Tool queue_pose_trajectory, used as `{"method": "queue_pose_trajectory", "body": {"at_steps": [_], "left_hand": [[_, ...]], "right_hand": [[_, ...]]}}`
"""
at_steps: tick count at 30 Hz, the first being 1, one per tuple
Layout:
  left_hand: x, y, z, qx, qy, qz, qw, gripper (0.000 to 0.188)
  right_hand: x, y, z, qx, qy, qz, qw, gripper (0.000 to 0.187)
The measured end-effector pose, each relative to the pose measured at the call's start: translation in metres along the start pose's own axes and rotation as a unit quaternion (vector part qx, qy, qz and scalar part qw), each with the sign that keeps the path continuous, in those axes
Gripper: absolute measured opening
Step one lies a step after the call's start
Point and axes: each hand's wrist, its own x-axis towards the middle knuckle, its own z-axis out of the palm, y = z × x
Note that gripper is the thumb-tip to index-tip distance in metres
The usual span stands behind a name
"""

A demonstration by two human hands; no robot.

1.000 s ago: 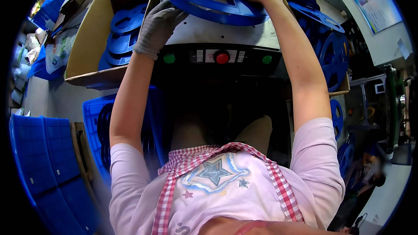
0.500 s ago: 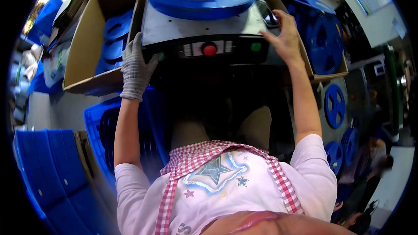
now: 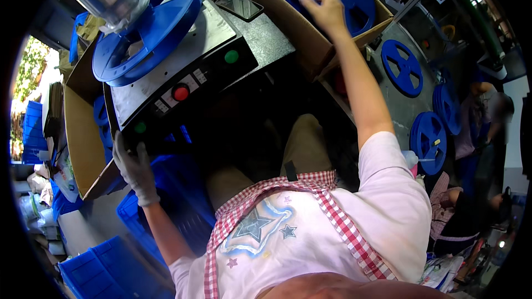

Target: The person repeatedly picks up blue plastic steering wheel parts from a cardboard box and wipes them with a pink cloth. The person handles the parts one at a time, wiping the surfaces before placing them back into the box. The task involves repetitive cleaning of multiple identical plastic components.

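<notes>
Hovering near reel [image 3: 357,0], carton [image 3: 368,34] edge: right hand [image 3: 327,14]; left hand [image 3: 134,171] beside machine [image 3: 180,87] edge.

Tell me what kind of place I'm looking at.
Probably a small factory workshop: a machine with a red button carries a blue reel, a cardboard box beside it holds similar reels, and more reels are on the floor.
</notes>
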Motion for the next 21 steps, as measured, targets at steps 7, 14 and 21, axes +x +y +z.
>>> {"method": "queue_pose_trajectory", "body": {"at_steps": [7,14,21], "left_hand": [[-0.053,0.043,-0.005,-0.125,-0.077,-0.024,0.989,0.047],[-0.037,0.121,0.011,-0.211,-0.162,0.059,0.962,0.049],[0.015,0.23,0.036,-0.415,-0.191,0.171,0.873,0.096]], "right_hand": [[0.031,0.133,0.001,-0.07,0.009,0.354,0.933,0.114],[0.05,0.121,-0.008,0.067,0.141,0.269,0.95,0.097],[-0.044,-0.005,-0.08,0.161,0.107,-0.128,0.973,0.072]]}}
